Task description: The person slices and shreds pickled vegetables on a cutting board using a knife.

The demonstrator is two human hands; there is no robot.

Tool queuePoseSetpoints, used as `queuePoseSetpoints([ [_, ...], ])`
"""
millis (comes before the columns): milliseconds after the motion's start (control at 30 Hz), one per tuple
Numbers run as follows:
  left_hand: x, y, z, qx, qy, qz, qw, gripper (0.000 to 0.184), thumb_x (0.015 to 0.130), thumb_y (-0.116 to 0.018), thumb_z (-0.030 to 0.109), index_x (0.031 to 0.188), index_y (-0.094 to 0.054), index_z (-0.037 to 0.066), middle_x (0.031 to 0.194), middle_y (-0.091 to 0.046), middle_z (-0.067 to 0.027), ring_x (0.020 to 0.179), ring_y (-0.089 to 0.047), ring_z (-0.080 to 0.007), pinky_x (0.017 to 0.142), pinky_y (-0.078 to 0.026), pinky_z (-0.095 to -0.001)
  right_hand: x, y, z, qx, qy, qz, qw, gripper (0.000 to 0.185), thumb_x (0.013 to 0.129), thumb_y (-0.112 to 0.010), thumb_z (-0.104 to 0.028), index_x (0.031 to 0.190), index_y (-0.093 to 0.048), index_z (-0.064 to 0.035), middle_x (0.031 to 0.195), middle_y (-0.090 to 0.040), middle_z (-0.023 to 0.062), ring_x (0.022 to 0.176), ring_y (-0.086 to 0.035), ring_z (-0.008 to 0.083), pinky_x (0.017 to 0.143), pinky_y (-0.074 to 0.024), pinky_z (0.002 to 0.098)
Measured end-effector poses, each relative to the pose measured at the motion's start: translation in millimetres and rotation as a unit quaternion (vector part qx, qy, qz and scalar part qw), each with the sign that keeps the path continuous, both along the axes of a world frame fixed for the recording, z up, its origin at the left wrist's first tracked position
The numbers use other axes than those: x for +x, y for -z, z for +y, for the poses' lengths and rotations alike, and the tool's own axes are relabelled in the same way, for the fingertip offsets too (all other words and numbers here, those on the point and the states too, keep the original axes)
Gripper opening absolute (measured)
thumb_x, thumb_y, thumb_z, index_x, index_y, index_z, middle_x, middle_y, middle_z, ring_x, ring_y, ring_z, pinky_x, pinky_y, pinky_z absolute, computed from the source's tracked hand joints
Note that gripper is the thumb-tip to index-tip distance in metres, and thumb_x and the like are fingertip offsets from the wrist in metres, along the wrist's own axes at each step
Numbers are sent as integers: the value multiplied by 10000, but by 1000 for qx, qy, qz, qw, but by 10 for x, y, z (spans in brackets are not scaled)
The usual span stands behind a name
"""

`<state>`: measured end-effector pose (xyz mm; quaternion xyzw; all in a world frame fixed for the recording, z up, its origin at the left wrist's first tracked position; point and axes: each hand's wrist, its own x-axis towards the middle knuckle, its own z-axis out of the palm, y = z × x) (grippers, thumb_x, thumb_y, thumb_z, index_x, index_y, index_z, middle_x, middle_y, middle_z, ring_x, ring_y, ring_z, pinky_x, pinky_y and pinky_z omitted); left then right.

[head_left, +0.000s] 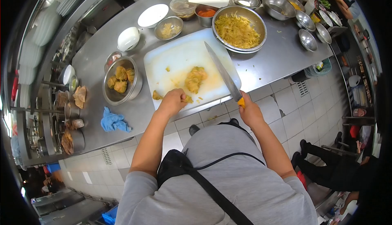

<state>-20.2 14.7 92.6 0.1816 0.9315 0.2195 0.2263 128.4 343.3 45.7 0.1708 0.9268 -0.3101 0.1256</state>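
On the white cutting board [163, 65] lies a lumpy yellow-green vegetable [195, 79], with small scraps around it. My left hand [174, 101] is closed at the board's near edge, its fingers on a small yellow-green piece [188, 98]. A long knife [222, 70] lies slanted over the board's right side, blade pointing away from me. My right hand [250, 111] is wrapped round its yellow handle. Left of the board, a steel bowl [138, 87] holds several similar vegetables. Behind the board on the right, a large steel bowl [263, 25] is full of yellow-green shreds.
A blue cloth [114, 120] lies on the steel table [92, 123] near its front edge. White bowls [129, 38] and small steel bowls [307, 40] stand farther back. A person in dark trousers [326, 165] is at the lower right.
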Motion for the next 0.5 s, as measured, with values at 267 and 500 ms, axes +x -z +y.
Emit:
queuePoseSetpoints([
  [267, -186, -352, 153, 88, 42, -7, 995, 303, 807, -852, -11, 983, -608, 25, 842, -684, -106, 807, -647, -267, 786, -546, -383, -42, -125, -13, -10, 2, -35, 999, 671, 1040, -632, -165, 1656, -374, -232, 1144, -747, 290, 1063, -717, 492, 926, -568, 552],
  [500, -342, -316, 320, 28, 61, 105, 992, 382, 808, -880, 52, 1116, -654, 61, 1293, -668, -138, 1204, -635, -320, 1050, -518, -420, -30, -21, 23, 2, -7, -1, 1000, 689, 1031, -632, -176, 1661, -358, -232, 1101, -753, 281, 1021, -724, 487, 911, -570, 567],
])
